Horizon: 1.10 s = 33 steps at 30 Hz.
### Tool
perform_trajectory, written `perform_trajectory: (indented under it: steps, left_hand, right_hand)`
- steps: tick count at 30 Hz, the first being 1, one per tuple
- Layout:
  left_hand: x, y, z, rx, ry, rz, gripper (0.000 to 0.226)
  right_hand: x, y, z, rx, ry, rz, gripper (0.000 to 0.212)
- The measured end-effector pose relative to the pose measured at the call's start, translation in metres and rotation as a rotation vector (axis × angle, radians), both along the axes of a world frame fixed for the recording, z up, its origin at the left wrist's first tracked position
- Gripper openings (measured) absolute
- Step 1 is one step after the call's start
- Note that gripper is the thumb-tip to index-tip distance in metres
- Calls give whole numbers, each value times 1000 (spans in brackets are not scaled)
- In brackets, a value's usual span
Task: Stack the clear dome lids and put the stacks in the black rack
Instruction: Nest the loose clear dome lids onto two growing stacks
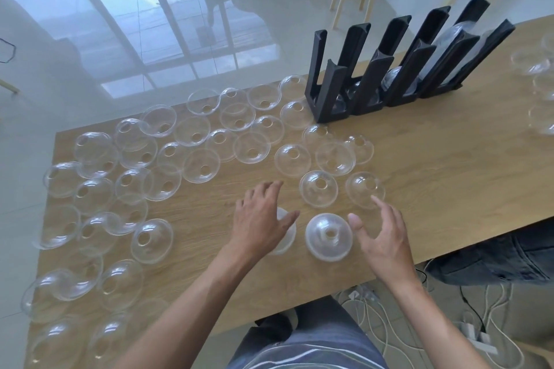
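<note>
Now both hands are hovering low over the wood table [434, 165], near its front edge. Left hand [261, 219] is lying fingers spread over a lid stack [286, 232], palm down, covering most of it; can't tell if it's actually gripping. Right hand [382, 237] is sitting just right of a second stack [329, 237], fingers loosely spread, thumb near the rim, holding nothing. Loose lids [192, 130] are lying scattered across the table's left and middle, some dome up, some flipped. Rack [389, 69] is standing at the far side, with some lids sitting in its right slots.
</note>
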<state>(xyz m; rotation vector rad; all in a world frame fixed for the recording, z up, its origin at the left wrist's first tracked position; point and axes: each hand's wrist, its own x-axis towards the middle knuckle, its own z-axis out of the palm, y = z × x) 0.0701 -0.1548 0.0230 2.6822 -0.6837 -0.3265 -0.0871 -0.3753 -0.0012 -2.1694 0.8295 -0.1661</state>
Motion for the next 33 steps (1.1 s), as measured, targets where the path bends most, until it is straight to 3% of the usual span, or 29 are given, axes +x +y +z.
perform_trajectory:
  steps: [6,12,22,33]
  left_hand:
    - [33,-55,-6,65,-3,-191,73]
    - [46,-90,-22,147,-23,-321,74]
    - [44,-100,-36,227,-22,-345,92]
    - [41,-61,4,106,-109,-252,91]
  right_hand:
    - [34,-37,-8,-63,72,-28,73]
    - [53,-53,-22,-128,194,12,88]
    - [48,-47,-30,-133,156,24,87]
    - [38,-28,3,-88,14,19,90]
